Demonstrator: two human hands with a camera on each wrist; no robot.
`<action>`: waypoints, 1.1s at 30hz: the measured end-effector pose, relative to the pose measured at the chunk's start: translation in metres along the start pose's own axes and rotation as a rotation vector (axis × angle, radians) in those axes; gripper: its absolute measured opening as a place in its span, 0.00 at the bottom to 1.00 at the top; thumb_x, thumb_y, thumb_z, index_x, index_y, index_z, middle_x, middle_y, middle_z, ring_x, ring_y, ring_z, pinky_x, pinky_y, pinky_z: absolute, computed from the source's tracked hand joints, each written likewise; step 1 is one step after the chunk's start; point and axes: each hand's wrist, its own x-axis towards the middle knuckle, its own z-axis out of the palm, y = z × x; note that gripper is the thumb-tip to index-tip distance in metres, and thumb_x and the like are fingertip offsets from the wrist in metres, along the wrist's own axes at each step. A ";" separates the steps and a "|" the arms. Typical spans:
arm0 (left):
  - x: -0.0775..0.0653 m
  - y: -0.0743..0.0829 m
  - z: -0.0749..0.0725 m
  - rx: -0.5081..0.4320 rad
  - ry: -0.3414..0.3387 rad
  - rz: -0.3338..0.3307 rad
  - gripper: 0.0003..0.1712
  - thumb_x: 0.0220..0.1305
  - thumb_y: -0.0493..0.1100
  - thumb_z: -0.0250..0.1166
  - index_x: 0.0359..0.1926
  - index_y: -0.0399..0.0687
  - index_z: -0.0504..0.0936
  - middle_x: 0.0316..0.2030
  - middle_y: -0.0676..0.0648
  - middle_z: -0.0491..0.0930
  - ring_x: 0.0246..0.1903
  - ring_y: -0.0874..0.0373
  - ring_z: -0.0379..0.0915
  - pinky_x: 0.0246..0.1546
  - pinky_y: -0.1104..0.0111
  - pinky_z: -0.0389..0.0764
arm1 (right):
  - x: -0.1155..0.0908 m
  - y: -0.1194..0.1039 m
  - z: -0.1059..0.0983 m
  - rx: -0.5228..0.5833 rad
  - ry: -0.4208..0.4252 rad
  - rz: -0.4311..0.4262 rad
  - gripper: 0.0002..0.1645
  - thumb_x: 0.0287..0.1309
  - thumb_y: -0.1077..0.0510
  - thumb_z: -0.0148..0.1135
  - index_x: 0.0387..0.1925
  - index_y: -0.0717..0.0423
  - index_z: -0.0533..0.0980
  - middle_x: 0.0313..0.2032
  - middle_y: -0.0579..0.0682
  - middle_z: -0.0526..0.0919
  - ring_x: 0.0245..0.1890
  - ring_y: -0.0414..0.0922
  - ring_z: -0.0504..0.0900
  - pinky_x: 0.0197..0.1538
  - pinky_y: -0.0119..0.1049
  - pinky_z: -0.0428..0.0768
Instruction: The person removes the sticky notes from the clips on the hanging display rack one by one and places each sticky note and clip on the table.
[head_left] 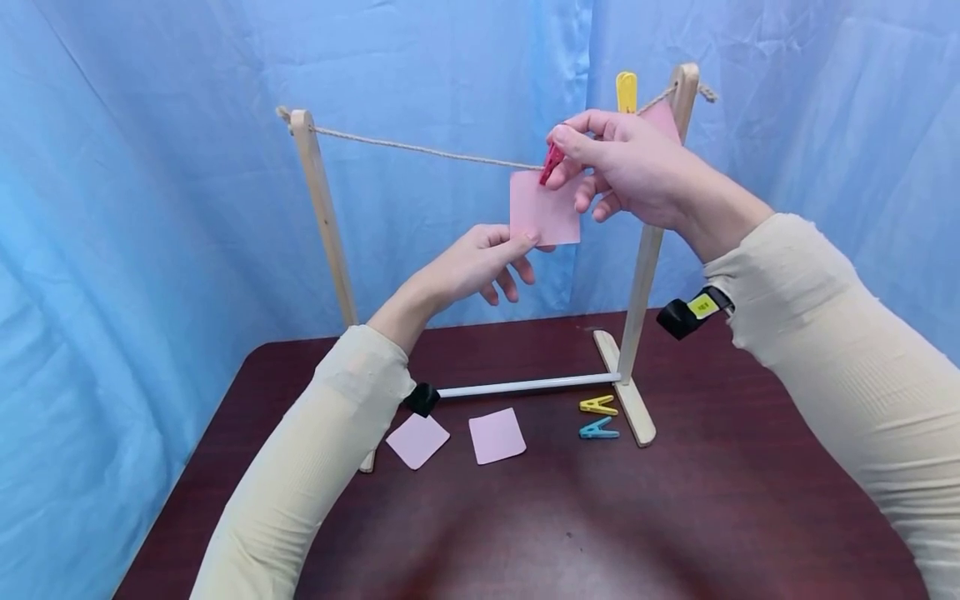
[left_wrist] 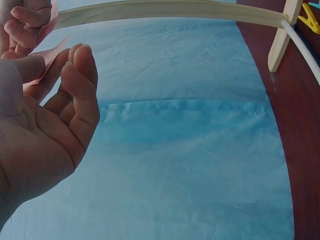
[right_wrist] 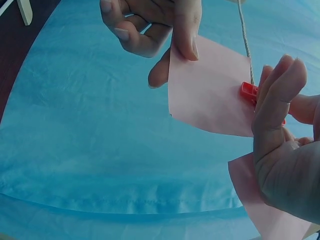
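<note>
A pink paper square (head_left: 542,212) is up against the rope (head_left: 427,150) of a wooden stand. My left hand (head_left: 480,265) pinches its lower edge between thumb and fingers. At the top edge, my right hand (head_left: 630,162) grips a red clothespin (head_left: 551,164), whose tip is over the paper and the rope; whether it bites both I cannot tell. In the right wrist view the red clothespin (right_wrist: 248,91) overlaps the paper's edge beside the rope. Another pink paper (head_left: 663,121) hangs near the right post, partly hidden behind my right hand, with a yellow clothespin (head_left: 626,92) on the rope there.
Two pink paper squares, one on the left (head_left: 417,440) and one on the right (head_left: 497,436), lie on the dark table (head_left: 570,517). Yellow (head_left: 597,405) and blue (head_left: 598,428) clothespins lie by the stand's right foot (head_left: 636,412). A white bar (head_left: 525,386) joins the posts low down.
</note>
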 end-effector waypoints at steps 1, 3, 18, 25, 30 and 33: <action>0.000 0.000 0.000 -0.001 -0.001 0.000 0.23 0.78 0.58 0.52 0.60 0.52 0.81 0.39 0.42 0.82 0.33 0.43 0.82 0.32 0.59 0.82 | 0.000 0.000 -0.001 -0.003 -0.003 -0.004 0.23 0.71 0.46 0.59 0.56 0.55 0.68 0.36 0.53 0.85 0.17 0.43 0.78 0.20 0.34 0.79; 0.001 0.000 0.000 -0.003 -0.002 0.001 0.23 0.78 0.59 0.52 0.60 0.52 0.81 0.40 0.42 0.82 0.34 0.41 0.82 0.32 0.58 0.82 | -0.001 0.001 -0.002 -0.010 -0.007 -0.016 0.23 0.71 0.46 0.59 0.57 0.55 0.67 0.37 0.54 0.85 0.17 0.44 0.78 0.20 0.34 0.78; 0.003 -0.003 0.000 -0.004 -0.015 0.013 0.25 0.79 0.58 0.51 0.62 0.50 0.81 0.40 0.42 0.82 0.33 0.44 0.81 0.33 0.55 0.82 | 0.003 0.010 -0.004 -0.023 -0.035 -0.069 0.19 0.72 0.47 0.57 0.53 0.54 0.67 0.36 0.56 0.84 0.18 0.44 0.78 0.20 0.35 0.79; 0.004 -0.002 -0.001 0.002 -0.006 0.009 0.25 0.79 0.59 0.51 0.61 0.50 0.81 0.40 0.42 0.82 0.33 0.44 0.82 0.33 0.56 0.82 | 0.003 0.012 -0.005 0.045 -0.043 -0.093 0.20 0.72 0.47 0.58 0.54 0.55 0.67 0.36 0.57 0.84 0.17 0.45 0.78 0.19 0.35 0.79; 0.004 -0.002 -0.003 0.000 0.003 -0.008 0.23 0.78 0.59 0.52 0.58 0.51 0.81 0.40 0.42 0.83 0.33 0.44 0.82 0.33 0.57 0.82 | 0.004 0.015 -0.004 0.124 -0.057 -0.118 0.19 0.72 0.49 0.57 0.54 0.56 0.67 0.35 0.58 0.85 0.17 0.46 0.78 0.19 0.35 0.79; 0.003 -0.001 -0.004 0.006 0.004 -0.010 0.23 0.78 0.59 0.52 0.58 0.51 0.81 0.40 0.42 0.83 0.33 0.44 0.82 0.34 0.55 0.83 | 0.004 0.016 -0.002 0.146 -0.069 -0.142 0.18 0.73 0.50 0.55 0.56 0.56 0.67 0.35 0.58 0.85 0.16 0.46 0.78 0.18 0.35 0.79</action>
